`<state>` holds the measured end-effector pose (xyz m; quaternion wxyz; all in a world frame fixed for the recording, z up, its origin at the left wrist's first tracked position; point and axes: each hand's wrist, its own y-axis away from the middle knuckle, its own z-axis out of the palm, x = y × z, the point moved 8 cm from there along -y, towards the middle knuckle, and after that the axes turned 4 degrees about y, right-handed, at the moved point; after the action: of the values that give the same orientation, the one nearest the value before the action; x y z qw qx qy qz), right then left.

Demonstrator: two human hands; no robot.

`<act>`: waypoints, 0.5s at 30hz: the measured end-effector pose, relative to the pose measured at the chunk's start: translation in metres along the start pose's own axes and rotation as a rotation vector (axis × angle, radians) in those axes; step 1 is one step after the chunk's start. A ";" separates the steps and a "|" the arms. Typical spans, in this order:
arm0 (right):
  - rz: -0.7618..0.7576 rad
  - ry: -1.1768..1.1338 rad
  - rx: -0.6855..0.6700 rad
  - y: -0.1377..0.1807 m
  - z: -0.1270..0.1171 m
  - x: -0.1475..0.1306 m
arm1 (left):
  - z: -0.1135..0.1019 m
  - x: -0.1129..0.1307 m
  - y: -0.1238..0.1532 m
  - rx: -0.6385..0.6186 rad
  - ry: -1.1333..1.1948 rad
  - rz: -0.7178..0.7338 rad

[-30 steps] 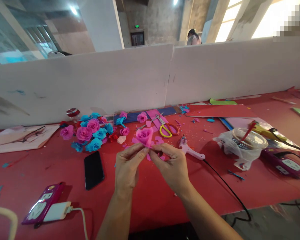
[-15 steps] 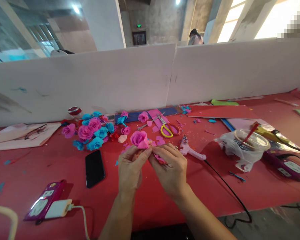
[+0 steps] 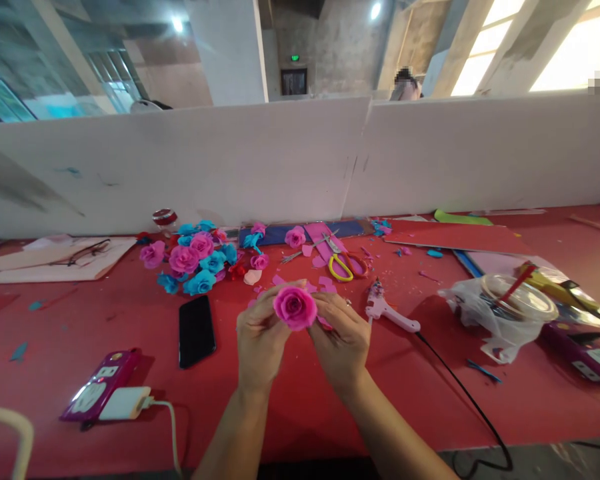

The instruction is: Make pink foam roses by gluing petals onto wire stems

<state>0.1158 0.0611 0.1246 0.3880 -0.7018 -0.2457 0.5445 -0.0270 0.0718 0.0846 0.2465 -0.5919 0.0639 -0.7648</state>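
Observation:
Between my two hands is a pink paper rose (image 3: 295,308), its spiral centre facing me. My left hand (image 3: 263,337) is closed on its left side, and my right hand (image 3: 343,333) is closed on its right side. The fingertips behind the bloom are partly hidden. Pink petal pieces (image 3: 329,285) lie on the table just beyond my hands. A pink glue gun (image 3: 393,315) rests to the right of my right hand. Scissors with yellow and orange handles (image 3: 341,267) lie farther back. To the left is a pile of pink and blue paper roses (image 3: 200,261).
A black phone (image 3: 197,332) and a purple power strip (image 3: 103,387) with a white charger lie on the left of the red table (image 3: 300,413). At right stand a lidded cup in a plastic bag (image 3: 510,310) and another purple strip (image 3: 587,360). A white partition (image 3: 220,163) runs behind.
The rose has tipped toward me, so its centre now faces the camera, and it sits slightly lower and to the right. Both hands still hold it. The view has shifted a little.

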 end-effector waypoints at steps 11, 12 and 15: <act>-0.026 0.057 -0.054 0.008 0.017 -0.005 | -0.012 -0.006 0.001 0.116 0.183 -0.055; 0.000 0.065 -0.089 0.010 0.022 -0.002 | -0.013 -0.008 0.000 0.143 0.259 -0.088; 0.086 0.067 -0.199 0.016 0.034 0.007 | -0.011 -0.013 -0.004 0.166 0.424 -0.193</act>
<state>0.0843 0.0666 0.1045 0.3009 -0.7646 -0.2552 0.5096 -0.0367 0.0790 0.0717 0.2013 -0.3990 -0.0055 -0.8945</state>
